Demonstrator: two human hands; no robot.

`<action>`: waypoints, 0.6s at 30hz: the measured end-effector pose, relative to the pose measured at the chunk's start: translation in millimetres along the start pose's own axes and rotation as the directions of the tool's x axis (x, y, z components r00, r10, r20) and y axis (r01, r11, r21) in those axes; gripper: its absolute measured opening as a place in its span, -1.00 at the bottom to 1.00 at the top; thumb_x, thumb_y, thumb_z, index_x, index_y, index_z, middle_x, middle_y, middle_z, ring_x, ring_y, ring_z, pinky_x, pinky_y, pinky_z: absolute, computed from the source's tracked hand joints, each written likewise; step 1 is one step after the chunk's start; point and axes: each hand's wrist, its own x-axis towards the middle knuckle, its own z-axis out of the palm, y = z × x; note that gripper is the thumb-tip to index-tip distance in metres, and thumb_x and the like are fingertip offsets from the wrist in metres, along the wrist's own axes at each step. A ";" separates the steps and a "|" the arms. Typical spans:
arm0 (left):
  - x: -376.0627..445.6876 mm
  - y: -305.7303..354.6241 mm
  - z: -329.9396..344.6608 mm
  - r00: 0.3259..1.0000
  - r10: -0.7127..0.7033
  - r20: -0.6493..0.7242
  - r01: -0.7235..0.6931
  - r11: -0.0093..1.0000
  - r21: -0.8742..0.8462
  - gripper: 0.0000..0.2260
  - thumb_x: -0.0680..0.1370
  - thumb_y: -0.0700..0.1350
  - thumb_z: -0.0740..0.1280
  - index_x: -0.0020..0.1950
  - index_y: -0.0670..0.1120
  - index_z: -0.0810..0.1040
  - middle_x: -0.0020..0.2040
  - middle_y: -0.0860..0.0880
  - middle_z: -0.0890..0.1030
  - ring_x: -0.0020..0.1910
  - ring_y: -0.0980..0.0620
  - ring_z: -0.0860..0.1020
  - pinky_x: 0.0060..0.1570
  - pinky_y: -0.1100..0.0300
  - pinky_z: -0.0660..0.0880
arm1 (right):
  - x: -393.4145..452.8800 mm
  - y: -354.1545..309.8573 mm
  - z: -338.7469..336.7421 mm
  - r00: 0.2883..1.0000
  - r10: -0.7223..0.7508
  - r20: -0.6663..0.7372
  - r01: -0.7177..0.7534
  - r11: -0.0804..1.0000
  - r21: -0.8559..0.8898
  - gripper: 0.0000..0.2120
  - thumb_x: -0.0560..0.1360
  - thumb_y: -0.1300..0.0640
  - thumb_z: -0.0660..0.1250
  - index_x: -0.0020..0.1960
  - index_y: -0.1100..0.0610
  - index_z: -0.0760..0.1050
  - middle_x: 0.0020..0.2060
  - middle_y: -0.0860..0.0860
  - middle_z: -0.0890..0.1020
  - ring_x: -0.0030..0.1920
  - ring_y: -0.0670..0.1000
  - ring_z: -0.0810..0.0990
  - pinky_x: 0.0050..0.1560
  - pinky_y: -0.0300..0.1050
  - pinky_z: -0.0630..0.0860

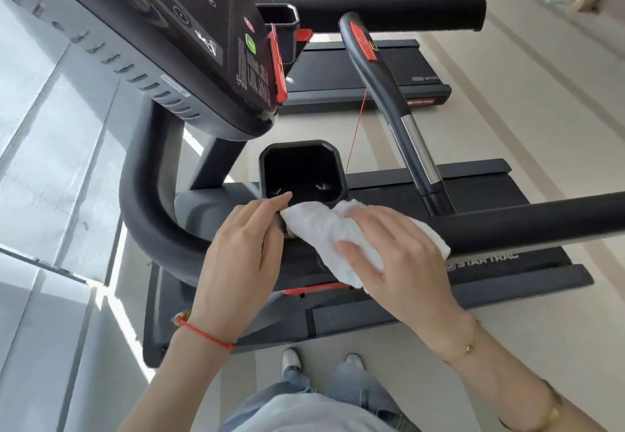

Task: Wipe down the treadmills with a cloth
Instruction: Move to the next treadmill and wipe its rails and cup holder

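The right hand (pixel 395 249) is lying flat, fingers straight, pressing a crumpled white terry cloth (pixel 324 228) onto the treadmill's (pixel 507 272) matte black padded handrail (pixel 527 222). The left hand (pixel 243 245) is pinching the cloth's corner beside the glossy octagonal cup holder (pixel 301 171).

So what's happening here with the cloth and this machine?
A person is cleaning a treadmill. Their right hand presses a white cloth onto the frame just below the black cup holder, while the left hand holds the holder's near edge. A second treadmill stands beyond.
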 end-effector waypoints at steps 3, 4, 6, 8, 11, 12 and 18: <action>-1.2 12.8 14.8 1.000 0.000 0.004 0.000 1.000 0.013 -0.72 0.64 -0.11 0.17 0.29 -0.08 0.54 0.10 0.10 0.58 0.08 0.11 0.50 0.10 0.18 0.50 | -1.2 15.7 0.0 0.996 0.060 -0.072 -0.064 0.997 -0.046 -0.64 0.62 -0.12 0.18 0.03 0.13 0.59 -0.08 -0.03 0.64 0.00 0.01 0.58 0.10 -0.20 0.44; -1.8 17.4 19.9 1.000 0.002 -0.002 -0.002 0.999 0.034 -0.75 0.62 -0.11 0.21 0.26 -0.08 0.55 0.12 0.09 0.59 0.10 0.11 0.49 0.12 0.18 0.49 | -0.9 16.2 3.1 0.994 0.058 -0.096 -0.063 0.997 -0.050 -0.64 0.62 -0.12 0.17 0.00 0.12 0.59 -0.11 -0.03 0.64 -0.04 0.01 0.58 0.06 -0.18 0.44; -3.1 25.4 29.6 1.000 0.006 -0.007 -0.006 0.998 0.062 -0.78 0.60 -0.14 0.26 0.22 -0.08 0.57 0.13 0.08 0.59 0.13 0.10 0.47 0.15 0.20 0.46 | -2.1 16.0 9.2 0.992 0.021 -0.125 -0.024 0.999 -0.028 -0.66 0.62 -0.10 0.17 -0.02 0.12 0.58 -0.13 -0.04 0.64 -0.08 0.01 0.58 0.03 -0.15 0.46; -3.0 33.6 39.3 1.000 -0.004 -0.017 0.006 0.997 0.075 -0.79 0.60 -0.15 0.27 0.20 -0.10 0.59 0.13 0.06 0.60 0.14 0.07 0.47 0.15 0.17 0.45 | -3.6 26.1 10.1 0.991 -0.052 -0.119 0.053 0.999 0.002 -0.69 0.61 -0.07 0.20 0.00 0.13 0.59 -0.10 -0.03 0.65 -0.06 0.03 0.59 0.03 -0.11 0.49; -2.6 51.2 56.4 1.000 -0.018 -0.011 0.019 0.994 0.108 -0.79 0.62 -0.11 0.24 0.19 -0.10 0.59 0.10 0.05 0.61 0.12 0.05 0.49 0.14 0.14 0.46 | -10.4 58.3 1.3 0.984 -0.110 -0.138 0.112 0.994 0.002 -0.71 0.60 -0.04 0.23 0.00 0.16 0.60 -0.10 0.00 0.65 -0.07 0.06 0.60 0.03 -0.10 0.51; -2.2 58.7 63.3 1.000 -0.027 -0.007 0.028 0.992 0.125 -0.78 0.62 -0.10 0.24 0.20 -0.09 0.59 0.10 0.05 0.62 0.11 0.05 0.50 0.14 0.13 0.46 | -12.4 71.5 -3.5 0.983 -0.107 -0.147 0.107 0.994 -0.005 -0.71 0.60 -0.03 0.23 0.01 0.16 0.60 -0.09 0.00 0.66 -0.06 0.06 0.60 0.05 -0.10 0.51; 2.1 103.5 110.9 0.998 -0.055 -0.038 0.064 0.954 0.294 -0.79 0.60 -0.11 0.25 0.15 -0.04 0.64 0.01 0.07 0.66 0.05 0.01 0.57 0.18 0.16 0.29 | -27.8 148.7 -33.2 0.981 -0.087 -0.173 0.082 0.996 -0.037 -0.70 0.61 -0.02 0.21 0.01 0.17 0.60 -0.07 0.01 0.67 -0.04 0.06 0.60 0.08 -0.11 0.49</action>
